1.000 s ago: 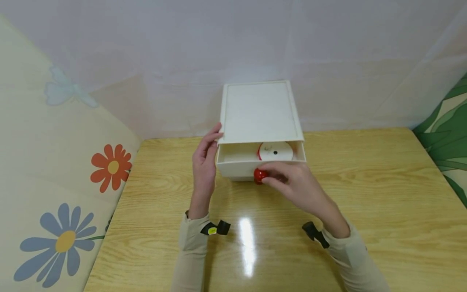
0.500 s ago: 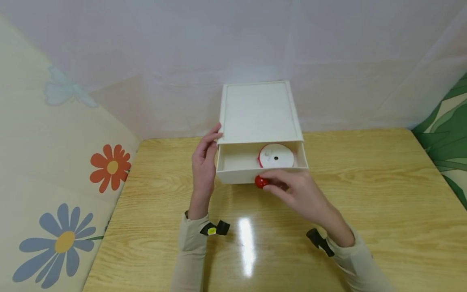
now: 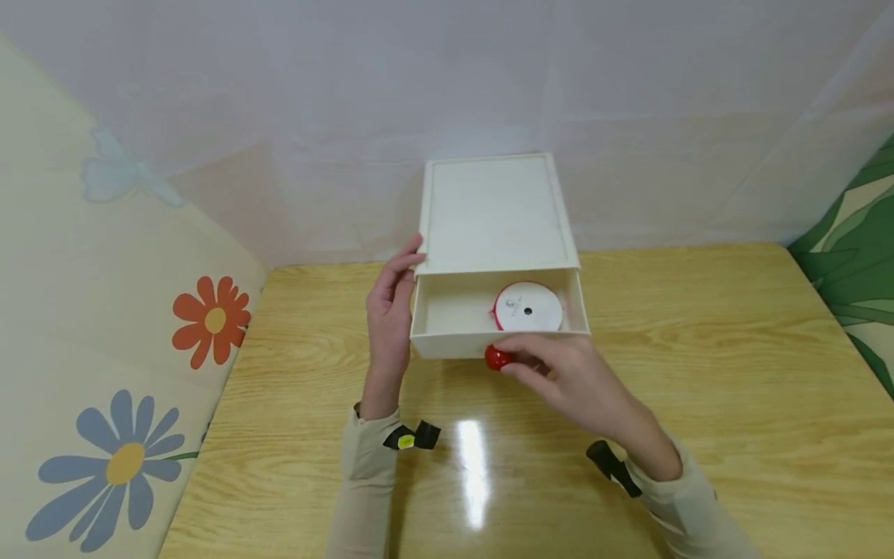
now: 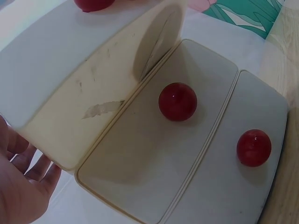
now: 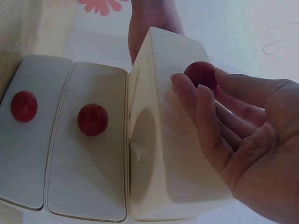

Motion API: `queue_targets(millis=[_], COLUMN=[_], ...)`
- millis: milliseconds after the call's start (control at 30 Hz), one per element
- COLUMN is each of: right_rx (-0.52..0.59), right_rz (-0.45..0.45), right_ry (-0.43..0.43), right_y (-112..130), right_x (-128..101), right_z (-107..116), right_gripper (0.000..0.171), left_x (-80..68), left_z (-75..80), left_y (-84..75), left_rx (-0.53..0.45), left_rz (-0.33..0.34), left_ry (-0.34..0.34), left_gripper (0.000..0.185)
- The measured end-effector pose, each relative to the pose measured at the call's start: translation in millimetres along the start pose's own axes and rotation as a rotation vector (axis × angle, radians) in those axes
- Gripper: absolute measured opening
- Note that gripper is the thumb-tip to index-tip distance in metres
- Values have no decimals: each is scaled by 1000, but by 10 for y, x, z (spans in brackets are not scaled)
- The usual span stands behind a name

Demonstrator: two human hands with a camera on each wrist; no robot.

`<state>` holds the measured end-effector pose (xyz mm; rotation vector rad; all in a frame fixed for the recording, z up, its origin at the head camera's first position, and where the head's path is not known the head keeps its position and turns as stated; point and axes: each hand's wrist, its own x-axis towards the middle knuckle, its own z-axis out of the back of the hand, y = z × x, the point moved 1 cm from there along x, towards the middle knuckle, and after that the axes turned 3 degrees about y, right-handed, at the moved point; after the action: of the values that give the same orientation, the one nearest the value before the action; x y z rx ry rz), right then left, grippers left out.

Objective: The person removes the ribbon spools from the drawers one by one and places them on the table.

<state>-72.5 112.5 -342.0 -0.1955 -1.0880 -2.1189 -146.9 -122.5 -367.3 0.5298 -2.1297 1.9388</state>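
Right hand (image 3: 569, 373) pinches red round knob (image 3: 497, 358) of cream plastic drawer (image 3: 447, 341) | left hand (image 3: 391, 310), fingers straight, braces cream drawer cabinet (image 3: 497, 213) at desk (image 3: 698, 373) rear edge | risk: overpulled drawer drops out, spilling white ribbon spool (image 3: 527, 307)

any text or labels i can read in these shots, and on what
No text can be read in any view.
White round spool in the open top drawer of the cream plastic drawer box: faint grey marks on its face, too small to read.
Yellow tag on the black strap at the left wrist: too small to read.
Red round drawer knobs: plain, no marks.
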Motion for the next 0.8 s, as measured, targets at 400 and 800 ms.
queue_targets(millis=[400, 800], right_rx=[-36, -72], right_rz=[37, 27], right_ry=[34, 57], right_y=[78, 140], right_x=[-43, -82], right_z=[23, 52], right_gripper=[26, 25], left_x=[1, -5], left_z=[-4, -9], left_y=[1, -1], left_rx=[-2, -11], left_rz=[10, 11], left_ry=[-7, 0], left_gripper=[24, 24])
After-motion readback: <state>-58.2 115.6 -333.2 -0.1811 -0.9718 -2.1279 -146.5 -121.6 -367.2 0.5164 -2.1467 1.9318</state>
